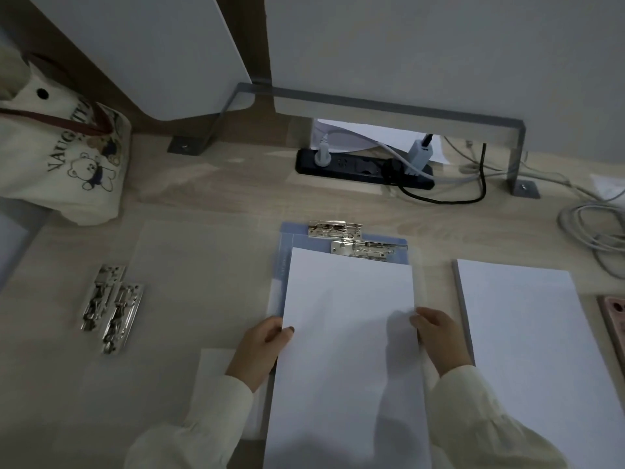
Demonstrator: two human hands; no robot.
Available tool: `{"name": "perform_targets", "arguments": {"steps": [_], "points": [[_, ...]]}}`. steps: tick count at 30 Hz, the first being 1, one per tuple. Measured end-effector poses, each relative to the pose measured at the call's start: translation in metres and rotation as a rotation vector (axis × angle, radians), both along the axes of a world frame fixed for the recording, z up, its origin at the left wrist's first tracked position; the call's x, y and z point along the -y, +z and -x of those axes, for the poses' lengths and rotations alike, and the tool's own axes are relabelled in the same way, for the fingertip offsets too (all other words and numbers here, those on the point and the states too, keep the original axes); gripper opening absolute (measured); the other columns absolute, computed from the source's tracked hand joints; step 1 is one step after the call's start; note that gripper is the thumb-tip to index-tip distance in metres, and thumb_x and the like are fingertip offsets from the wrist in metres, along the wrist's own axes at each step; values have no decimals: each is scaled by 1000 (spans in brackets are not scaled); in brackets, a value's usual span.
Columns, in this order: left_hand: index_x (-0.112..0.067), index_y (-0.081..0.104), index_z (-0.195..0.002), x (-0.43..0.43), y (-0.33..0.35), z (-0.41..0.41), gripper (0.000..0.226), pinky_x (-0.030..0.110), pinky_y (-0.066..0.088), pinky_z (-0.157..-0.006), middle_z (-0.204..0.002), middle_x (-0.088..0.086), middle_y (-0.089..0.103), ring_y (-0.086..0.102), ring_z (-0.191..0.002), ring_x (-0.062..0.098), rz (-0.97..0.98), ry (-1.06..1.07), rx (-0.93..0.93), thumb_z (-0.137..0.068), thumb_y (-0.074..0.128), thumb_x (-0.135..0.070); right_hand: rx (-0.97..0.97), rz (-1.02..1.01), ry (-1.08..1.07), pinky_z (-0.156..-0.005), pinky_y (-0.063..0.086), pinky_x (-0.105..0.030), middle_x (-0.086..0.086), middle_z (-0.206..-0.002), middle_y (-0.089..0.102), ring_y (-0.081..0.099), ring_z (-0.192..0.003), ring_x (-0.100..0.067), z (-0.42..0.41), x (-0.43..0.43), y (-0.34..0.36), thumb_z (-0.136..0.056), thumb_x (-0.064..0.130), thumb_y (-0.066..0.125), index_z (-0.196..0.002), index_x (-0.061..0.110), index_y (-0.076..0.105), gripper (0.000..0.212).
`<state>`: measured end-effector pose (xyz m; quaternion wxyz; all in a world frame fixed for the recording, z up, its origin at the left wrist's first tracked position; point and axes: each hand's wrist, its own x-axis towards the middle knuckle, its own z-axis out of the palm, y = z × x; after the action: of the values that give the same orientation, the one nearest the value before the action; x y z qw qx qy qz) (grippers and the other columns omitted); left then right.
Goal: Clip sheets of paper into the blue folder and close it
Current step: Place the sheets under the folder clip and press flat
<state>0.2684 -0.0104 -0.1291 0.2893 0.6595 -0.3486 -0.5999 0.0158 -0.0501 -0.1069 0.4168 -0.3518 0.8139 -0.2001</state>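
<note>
holding the light, floppy sheets of paper [348,333] over the blue folder [287,238] lying flat on the counter [216,194], pinching one long edge in the left grip [267,340] and the other in the right grip [436,333], probably needing both sides supported against sagging.

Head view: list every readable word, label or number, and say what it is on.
"NAUG", then "TT" further along: printed on the cream tote bag; the letters between are hidden.
Small print on the left edge of the blue folder: too small to read.
The sheets of paper: blank.
</note>
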Motion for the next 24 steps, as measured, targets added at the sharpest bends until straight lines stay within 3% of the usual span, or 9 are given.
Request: {"name": "perform_targets", "arguments": {"steps": [4,8,12,16,19,24], "points": [[6,57,-87,0,2,-2,30,29,33,-63,-73,9,49,42,-68,19,-7,13,-30,-82,62,-23,8,-40,-41,-76,38,-29,-11,-88,59,51,-81,-25,0,3,0,-85,9,54,-103,-3,64,24],[5,57,-87,-2,2,-4,36,29,33,-63,-73,8,48,41,-68,18,11,8,-17,-78,60,-30,-29,-78,-9,-81,44,-37,-14,-86,60,53,-83,-28,-5,3,6,-87,14,54,-97,-6,66,26],[-3,58,-82,-3,-1,0,38,29,36,-65,-69,7,53,45,-65,17,49,-9,65,-72,53,-39,-11,-91,24,-85,41,-35,-12,-92,55,49,-88,-26,-8,7,7,-89,15,51,-104,-4,60,26],[-11,57,-76,-3,-4,3,35,32,37,-65,-65,5,51,45,-63,17,50,-21,136,-71,51,-45,28,-48,-70,-80,40,-35,-16,-87,56,50,-83,-28,-8,1,0,-89,14,50,-97,-8,60,26],[-17,57,-75,-1,-5,3,41,38,42,-64,-68,7,56,49,-63,19,7,-10,102,-62,54,-56,87,-37,-147,-78,40,-34,-15,-84,56,50,-81,-29,-6,-3,-4,-88,15,51,-90,-1,59,19],[-29,60,-67,8,-3,4,21,48,51,-73,-68,0,62,54,-64,23,-67,35,130,-62,61,-49,128,-12,-258,-85,44,-37,-15,-89,60,55,-86,-31,-7,1,-7,-86,17,54,-90,3,61,16]]}}
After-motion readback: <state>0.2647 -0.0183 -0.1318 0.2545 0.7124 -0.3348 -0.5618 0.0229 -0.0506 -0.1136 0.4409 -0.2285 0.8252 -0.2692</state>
